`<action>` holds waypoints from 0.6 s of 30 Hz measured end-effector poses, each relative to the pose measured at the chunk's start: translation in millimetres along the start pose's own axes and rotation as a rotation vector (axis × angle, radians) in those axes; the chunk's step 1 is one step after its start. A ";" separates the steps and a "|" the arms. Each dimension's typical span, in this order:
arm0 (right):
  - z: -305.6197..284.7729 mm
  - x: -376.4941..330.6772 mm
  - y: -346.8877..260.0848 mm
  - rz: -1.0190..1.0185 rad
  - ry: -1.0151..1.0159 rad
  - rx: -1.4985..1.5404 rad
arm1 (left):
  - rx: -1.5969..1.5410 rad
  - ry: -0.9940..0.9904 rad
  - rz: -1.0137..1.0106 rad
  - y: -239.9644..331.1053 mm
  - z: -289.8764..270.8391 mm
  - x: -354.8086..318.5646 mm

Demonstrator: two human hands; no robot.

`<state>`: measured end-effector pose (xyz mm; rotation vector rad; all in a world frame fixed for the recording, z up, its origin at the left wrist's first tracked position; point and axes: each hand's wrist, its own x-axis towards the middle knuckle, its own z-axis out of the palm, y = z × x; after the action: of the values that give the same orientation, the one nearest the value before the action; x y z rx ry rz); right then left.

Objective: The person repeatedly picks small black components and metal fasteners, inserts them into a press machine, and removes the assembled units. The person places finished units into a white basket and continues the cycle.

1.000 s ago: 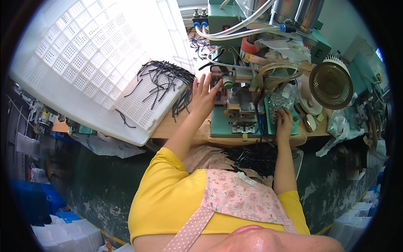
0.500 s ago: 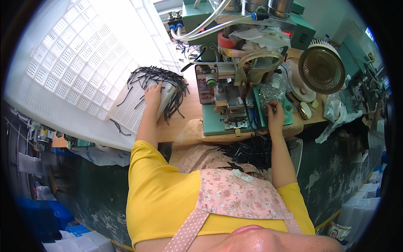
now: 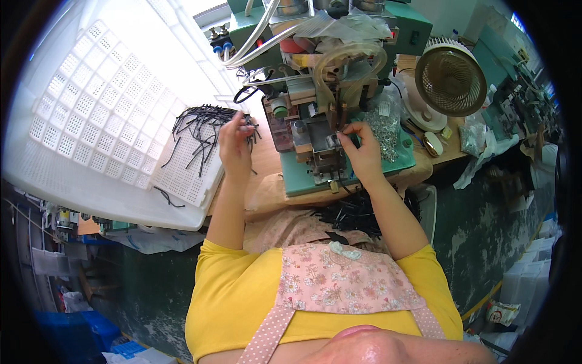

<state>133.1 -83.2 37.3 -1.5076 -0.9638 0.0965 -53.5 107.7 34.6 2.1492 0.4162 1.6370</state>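
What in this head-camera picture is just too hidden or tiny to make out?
- What the right hand pinches at the green machine: too small, covered by its fingertips.
- How many black cords the left hand grips: tangled, partly behind the fingers.
- The white perforated crate: cut off by the dark fisheye rim.
- The small metal parts in the bag: too small.

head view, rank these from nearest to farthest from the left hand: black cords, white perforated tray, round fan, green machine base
1. black cords: right at the left hand, its fingers in the pile.
2. white perforated tray: under the cords, stretching off to the left.
3. green machine base: to the right, by the right hand.
4. round fan: far right, at the back.
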 end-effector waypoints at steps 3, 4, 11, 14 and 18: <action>3.4 1.7 -2.9 0.011 0.016 0.042 | 0.012 -0.025 0.202 57.2 19.8 -13.5; 4.0 3.0 -4.2 0.056 0.020 0.059 | -0.041 -0.103 0.263 71.8 26.5 -18.1; -33.6 5.4 13.9 -0.214 0.135 -0.299 | -0.164 -0.244 0.479 101.3 80.9 -30.8; -73.0 3.8 46.8 -0.108 0.348 -0.260 | -0.126 -0.221 0.519 97.6 86.5 -34.1; -112.2 -3.9 90.2 0.125 0.112 -0.488 | -0.117 -0.202 0.537 93.9 87.1 -37.1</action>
<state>240.7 -161.6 -17.5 -1.9982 -0.8375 -0.1430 19.8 -3.6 29.0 2.4371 -0.3403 1.6188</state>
